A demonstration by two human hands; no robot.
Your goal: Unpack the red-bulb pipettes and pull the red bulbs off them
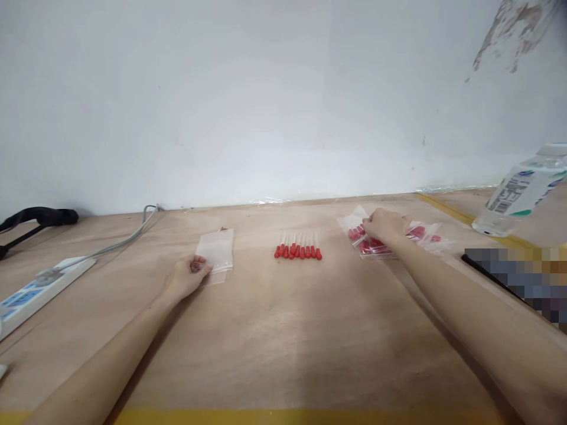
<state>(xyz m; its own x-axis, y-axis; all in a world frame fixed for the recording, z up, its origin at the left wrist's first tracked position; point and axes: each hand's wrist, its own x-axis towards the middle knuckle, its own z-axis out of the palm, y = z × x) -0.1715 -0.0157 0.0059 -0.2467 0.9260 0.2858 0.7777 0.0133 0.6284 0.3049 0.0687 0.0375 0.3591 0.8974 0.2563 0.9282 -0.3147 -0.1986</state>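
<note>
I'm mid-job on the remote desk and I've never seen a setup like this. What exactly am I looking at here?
There is no machine here: these are a person's two bare hands. The single picture comes from a camera worn on their head, looking forward and down at a brown table against a white wall. The left hand has its fingers at the edge of some clear bags. The right hand is on a pile of bags with red items inside; how firmly it grips is unclear. Between them lies a row of red-ended, clear-stemmed pieces. A power strip lies far left, a bottle stands far right.
</note>
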